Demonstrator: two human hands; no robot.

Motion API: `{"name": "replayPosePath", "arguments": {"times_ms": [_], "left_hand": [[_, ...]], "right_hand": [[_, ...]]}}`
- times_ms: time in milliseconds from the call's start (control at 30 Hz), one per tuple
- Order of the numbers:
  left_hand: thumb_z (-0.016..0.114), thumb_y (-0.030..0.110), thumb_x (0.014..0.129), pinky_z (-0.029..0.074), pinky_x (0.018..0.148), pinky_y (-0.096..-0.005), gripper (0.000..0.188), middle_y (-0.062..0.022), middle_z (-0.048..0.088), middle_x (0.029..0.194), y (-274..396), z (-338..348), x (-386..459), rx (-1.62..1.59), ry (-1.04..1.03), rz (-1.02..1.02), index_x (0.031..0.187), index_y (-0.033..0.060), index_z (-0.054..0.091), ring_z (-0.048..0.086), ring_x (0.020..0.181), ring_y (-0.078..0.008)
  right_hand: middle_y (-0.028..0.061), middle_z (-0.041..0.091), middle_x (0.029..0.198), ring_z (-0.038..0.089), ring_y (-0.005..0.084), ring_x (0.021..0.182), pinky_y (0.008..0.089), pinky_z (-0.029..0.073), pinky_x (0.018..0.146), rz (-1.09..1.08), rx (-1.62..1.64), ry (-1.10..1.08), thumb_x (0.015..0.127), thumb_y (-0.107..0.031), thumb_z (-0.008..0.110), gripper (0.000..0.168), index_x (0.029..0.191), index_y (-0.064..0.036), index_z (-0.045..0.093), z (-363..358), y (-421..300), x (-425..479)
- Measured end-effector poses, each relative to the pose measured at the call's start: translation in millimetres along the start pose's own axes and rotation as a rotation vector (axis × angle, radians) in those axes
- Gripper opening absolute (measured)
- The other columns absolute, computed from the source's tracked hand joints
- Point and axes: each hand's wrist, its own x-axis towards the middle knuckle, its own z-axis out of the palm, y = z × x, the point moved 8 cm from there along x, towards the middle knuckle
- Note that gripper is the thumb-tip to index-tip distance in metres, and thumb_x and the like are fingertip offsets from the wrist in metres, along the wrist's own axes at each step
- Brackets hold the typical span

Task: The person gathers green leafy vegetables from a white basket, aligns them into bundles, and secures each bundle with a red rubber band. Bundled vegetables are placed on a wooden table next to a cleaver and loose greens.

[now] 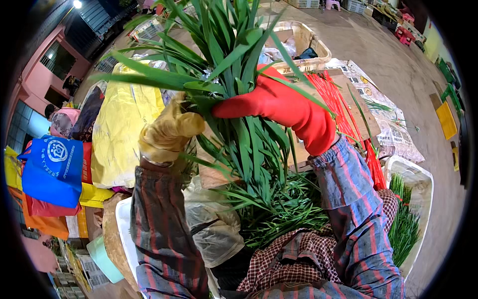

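Observation:
A thick bunch of long, flat green leaves [242,149], with a few small white flowers among them, is held up in front of me. My right hand [276,106], in a red rubber glove, wraps around its middle from the right, thumb across the front. On the left edge of the bunch, my left hand [170,129] in a tan glove has its fingers curled against the leaves; their tips are partly hidden. Below the bunch, a heap of loose green leaves [280,213] lies near my lap. Red plastic ties [330,97] lie on a brown board [354,93] beyond my right wrist.
A white plastic crate [324,56] holding bags stands ahead. At right, a white tub [425,194] contains green stalks. A yellow sack [119,127] and a blue bag [52,172] sit at left. A printed sack [392,123] lies under the board's right side.

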Motion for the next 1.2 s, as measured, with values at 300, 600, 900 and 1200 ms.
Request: {"name": "replayPosePath", "arguments": {"times_ms": [300, 600, 900, 1200], "left_hand": [[0.076, 0.007, 0.071, 0.050, 0.082, -0.0292, 0.043, -0.0020, 0.064, 0.103, 7, 57, -11, -0.010, -0.029, -0.053, 0.111, 0.0049, 0.061, 0.061, 0.091, -0.0139], [0.073, 0.004, 0.074, 0.052, 0.079, -0.0268, 0.032, -0.0060, 0.067, 0.095, 22, 93, 10, -0.104, 0.024, 0.262, 0.104, -0.0005, 0.064, 0.064, 0.084, -0.0140], [0.063, 0.013, 0.084, 0.051, 0.081, -0.0290, 0.027, -0.0108, 0.067, 0.094, 52, 66, -14, 0.052, 0.345, 0.047, 0.103, -0.0050, 0.065, 0.065, 0.087, -0.0184], [0.060, 0.003, 0.084, 0.053, 0.083, -0.0335, 0.025, -0.0163, 0.066, 0.098, 69, 11, -19, -0.192, 0.382, 0.202, 0.107, -0.0083, 0.060, 0.065, 0.092, -0.0247]], "right_hand": [[0.0118, 0.068, 0.095, 0.063, 0.0192, 0.083, 0.0315, 0.048, 0.075, -0.048, -0.533, -0.024, 0.078, -0.022, 0.073, 0.034, 0.102, 0.000, 0.065, 2, -21, 3], [0.0143, 0.065, 0.095, 0.062, 0.0329, 0.088, 0.0377, 0.050, 0.074, -0.097, -1.140, 0.162, 0.077, -0.030, 0.069, 0.034, 0.102, -0.008, 0.065, -19, -68, -12], [0.0164, 0.058, 0.114, 0.065, 0.0270, 0.083, 0.0354, 0.051, 0.075, -0.155, -1.416, -0.137, 0.079, -0.024, 0.063, 0.052, 0.126, -0.004, 0.050, 132, 6, -111], [0.0123, 0.068, 0.100, 0.065, 0.0322, 0.093, 0.0409, 0.052, 0.080, 0.745, -0.739, -0.760, 0.079, -0.023, 0.062, 0.031, 0.106, -0.009, 0.064, 147, 182, -309]]}}
